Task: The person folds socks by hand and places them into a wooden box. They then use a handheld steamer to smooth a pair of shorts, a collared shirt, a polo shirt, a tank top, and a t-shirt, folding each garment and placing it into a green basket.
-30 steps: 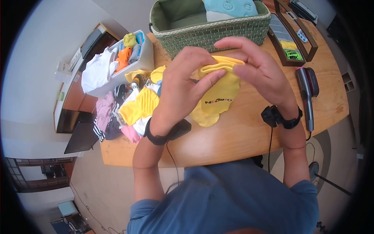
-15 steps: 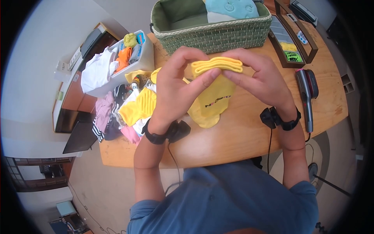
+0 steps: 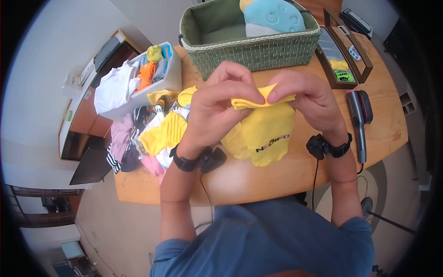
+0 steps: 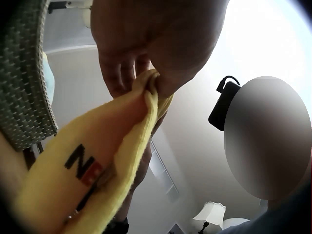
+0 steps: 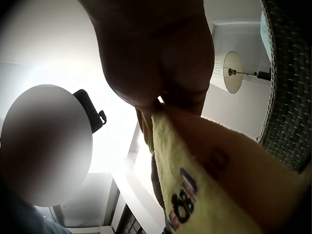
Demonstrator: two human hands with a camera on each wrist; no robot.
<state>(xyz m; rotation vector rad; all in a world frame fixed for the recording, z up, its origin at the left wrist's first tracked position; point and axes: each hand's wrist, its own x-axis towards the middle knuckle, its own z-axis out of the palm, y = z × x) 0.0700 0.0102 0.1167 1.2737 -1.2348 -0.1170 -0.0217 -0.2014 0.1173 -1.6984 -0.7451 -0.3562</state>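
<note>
Yellow socks [image 3: 270, 131] with a coloured "NEOBIO" print hang over the table in front of the body. My left hand [image 3: 221, 104] pinches the ribbed cuff [image 3: 263, 97] on one side, thumb and fingers curled on the fabric. On the other side my right hand [image 3: 314, 99] pinches it too, and the cuff's top edge is turned over between the two thumbs. A second yellow layer [image 3: 234, 144] shows behind the printed one. In the left wrist view the sock [image 4: 92, 141] drops from the fingers; in the right wrist view the printed fabric [image 5: 195, 190] does likewise.
Left of the hands lies a pile of clothes [image 3: 161, 134], with a white bin [image 3: 173, 71] of folded items behind it. A green woven basket [image 3: 254, 53] holding a blue plush item [image 3: 274, 18] stands ahead. To the right are a compartment box [image 3: 332, 55] and a corded hair tool [image 3: 357, 120].
The cuff, earlier upright with its layered edges showing, is now being turned over by both hands. The socks have come slightly nearer the body, and the fingers have shifted along the cuff.
</note>
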